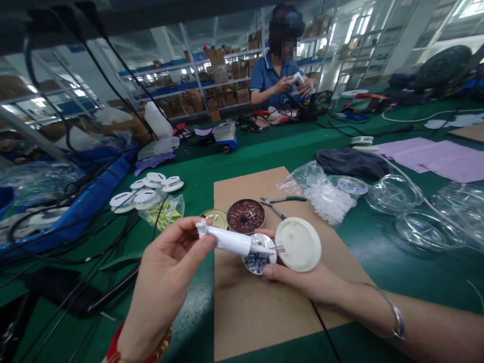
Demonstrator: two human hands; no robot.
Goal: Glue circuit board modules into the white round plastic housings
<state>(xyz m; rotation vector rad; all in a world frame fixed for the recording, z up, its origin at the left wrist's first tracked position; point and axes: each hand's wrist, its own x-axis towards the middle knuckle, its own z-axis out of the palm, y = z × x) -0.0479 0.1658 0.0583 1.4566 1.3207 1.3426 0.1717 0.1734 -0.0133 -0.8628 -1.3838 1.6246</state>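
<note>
Pinched in my left hand point(170, 262) is a white glue tube point(230, 241), crumpled at its back end. Its tapered nozzle lies over a round circuit board point(259, 257) and points at thin coloured wires point(280, 248). My right hand point(298, 280) grips the edge of the board with thumb and fingers. Joined to the board by the wires, a round cream-white cover point(298, 244) rests against that same hand. Whether the nozzle touches the board I cannot tell. Just behind stands a round tin of brown grains point(245, 216).
A cardboard sheet point(257, 322) covers the bench ahead. Green-handled pliers point(283, 201) and a bag of white pieces point(325, 196) lie at the back right. White discs point(145, 194) are piled left, beside a blue bin point(94, 201). Clear tubing coils point(397, 194) sit right. A co-worker point(280, 70) sits opposite.
</note>
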